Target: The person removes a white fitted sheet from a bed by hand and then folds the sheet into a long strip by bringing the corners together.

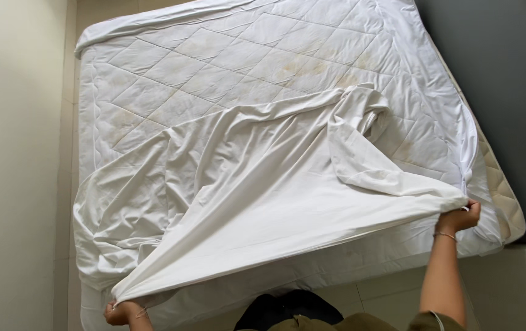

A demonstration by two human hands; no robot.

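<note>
Both hands hold one edge of a crumpled white cotton bed sheet (244,184) that is stretched over a white quilted mattress pad with faint yellowish stains (214,67). The left hand (122,311), at the lower left of the frame, is clenched around a gathered corner of the sheet. The right hand (459,217), at the lower right, grips the other end of that edge, fingers closed over the fabric.

The edge runs taut between the two fists, and the rest of the sheet fans upward from them toward the middle of the frame, with one flap folded back at centre right.

To spread it well, I judge that the pull should be kept even on both ends, the edge lifted so air gets under, and the folded flap shaken flat.

A pale tiled floor (66,184) runs along the left side, and a grey wall (508,92) fills the upper right.
</note>
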